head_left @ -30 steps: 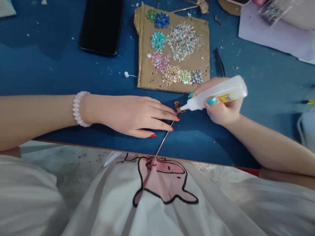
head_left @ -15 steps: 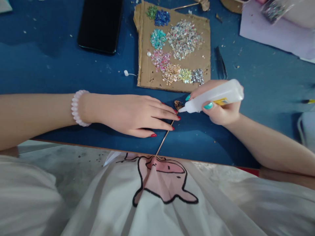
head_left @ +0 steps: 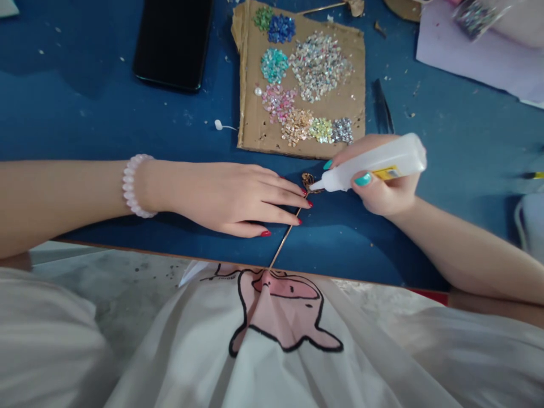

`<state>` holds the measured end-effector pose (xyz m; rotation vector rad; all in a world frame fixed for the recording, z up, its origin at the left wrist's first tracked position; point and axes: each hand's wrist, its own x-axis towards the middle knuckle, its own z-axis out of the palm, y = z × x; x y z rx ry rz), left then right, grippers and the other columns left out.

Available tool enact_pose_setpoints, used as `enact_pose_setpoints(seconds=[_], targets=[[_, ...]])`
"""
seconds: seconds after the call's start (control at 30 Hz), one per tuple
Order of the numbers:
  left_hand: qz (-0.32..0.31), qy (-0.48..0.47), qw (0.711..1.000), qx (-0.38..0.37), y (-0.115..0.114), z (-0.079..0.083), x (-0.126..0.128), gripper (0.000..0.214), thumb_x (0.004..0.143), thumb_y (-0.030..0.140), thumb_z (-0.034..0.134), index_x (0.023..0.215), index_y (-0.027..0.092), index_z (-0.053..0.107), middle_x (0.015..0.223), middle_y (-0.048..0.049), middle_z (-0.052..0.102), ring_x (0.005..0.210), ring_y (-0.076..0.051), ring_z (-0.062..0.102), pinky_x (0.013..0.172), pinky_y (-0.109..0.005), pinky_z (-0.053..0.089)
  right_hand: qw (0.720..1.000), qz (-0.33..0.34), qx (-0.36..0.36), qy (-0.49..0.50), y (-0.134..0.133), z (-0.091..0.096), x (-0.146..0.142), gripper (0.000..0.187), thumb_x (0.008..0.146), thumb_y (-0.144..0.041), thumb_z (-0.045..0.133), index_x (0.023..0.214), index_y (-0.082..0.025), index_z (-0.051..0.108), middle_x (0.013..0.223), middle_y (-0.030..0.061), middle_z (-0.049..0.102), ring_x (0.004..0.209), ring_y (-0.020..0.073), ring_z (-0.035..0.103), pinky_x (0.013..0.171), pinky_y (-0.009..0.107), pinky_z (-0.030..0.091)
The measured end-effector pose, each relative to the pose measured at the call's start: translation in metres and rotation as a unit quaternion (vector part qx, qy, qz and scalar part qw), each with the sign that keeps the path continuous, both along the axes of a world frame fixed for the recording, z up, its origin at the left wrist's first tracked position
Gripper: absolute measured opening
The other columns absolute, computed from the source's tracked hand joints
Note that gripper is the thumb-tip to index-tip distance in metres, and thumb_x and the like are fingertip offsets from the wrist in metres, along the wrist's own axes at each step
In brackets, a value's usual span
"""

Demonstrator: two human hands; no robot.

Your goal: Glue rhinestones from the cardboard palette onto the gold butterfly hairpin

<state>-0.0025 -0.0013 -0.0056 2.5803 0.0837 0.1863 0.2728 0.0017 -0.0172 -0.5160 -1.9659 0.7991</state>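
A blue work table fills most of my view through the head camera. Near twelve o'clock lies a cardboard sheet, and at eleven o'clock a black phone.

The left hand lies palm down at nine o'clock from the centre. Its fingers are straight and a little apart, with the tips over a thin metal stick; how strongly they press, I cannot tell. The right hand, at three o'clock, has its fingers closed around a white bottle, whose nozzle points to nine o'clock.

I judge this bottle to be light, soft in the wall and perhaps smooth, so the middle of its body is the good place to hold, with gentle squeezing.

The stick goes from its ornament, at two o'clock near the centre, down toward seven o'clock and the table edge. It seems light and rather stiff, but it may roll; I would hold it just below the ornament. The open wire ornament looks the most fragile, easy to bend. The nozzle tip is at it, but whether they touch, I cannot tell.
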Motion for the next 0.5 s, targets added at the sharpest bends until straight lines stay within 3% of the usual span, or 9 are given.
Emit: enact_pose_setpoints(seconds=[0.17, 0.23, 0.37, 0.5], targets=[[-0.003, -0.018, 1.000, 0.008, -0.0002, -0.0001, -0.0003, 0.044, 0.100, 0.025, 0.057, 0.144, 0.025, 0.064, 0.160, -0.0075, 0.051, 0.151, -0.026, 0.046, 0.130, -0.036, 0.030, 0.999, 0.042, 0.024, -0.015, -0.0015, 0.0030, -0.0019, 0.011, 0.088, -0.026, 0.075, 0.094, -0.017, 0.075, 0.079, 0.0075, 0.076, 0.065, 0.0133, 0.070, 0.058, 0.021, 0.056], [-0.005, -0.018, 1.000, 0.020, -0.0004, -0.0003, -0.0006, 0.044, 0.101, 0.026, 0.056, 0.144, 0.025, 0.064, 0.160, -0.0075, 0.051, 0.151, -0.025, 0.046, 0.130, -0.037, 0.030, 0.998, 0.048, 0.038, -0.022, -0.0018, 0.0037, -0.0017, 0.014, 0.091, -0.030, 0.073, 0.094, -0.017, 0.073, 0.080, 0.0061, 0.076, 0.065, 0.0119, 0.070, 0.058, 0.020, 0.057], [-0.012, -0.004, 0.998, 0.055, -0.0008, -0.0007, -0.0013, 0.044, 0.105, 0.028, 0.047, 0.147, 0.022, 0.060, 0.163, -0.0081, 0.047, 0.154, -0.023, 0.040, 0.130, -0.037, 0.028, 0.997, 0.025, 0.061, -0.038, -0.0003, 0.0000, 0.0018, 0.028, 0.097, -0.041, 0.066, 0.096, -0.014, 0.072, 0.083, 0.0041, 0.076, 0.070, 0.0101, 0.071, 0.062, 0.021, 0.059], [-0.013, -0.010, 0.998, 0.064, -0.0007, -0.0013, -0.0012, 0.044, 0.106, 0.028, 0.047, 0.147, 0.022, 0.060, 0.162, -0.0083, 0.048, 0.154, -0.023, 0.041, 0.130, -0.036, 0.029, 0.998, -0.011, 0.060, 0.009, 0.0028, -0.0060, 0.0054, 0.028, 0.096, -0.040, 0.068, 0.098, -0.012, 0.075, 0.086, 0.0061, 0.077, 0.076, 0.0109, 0.072, 0.067, 0.021, 0.059]])
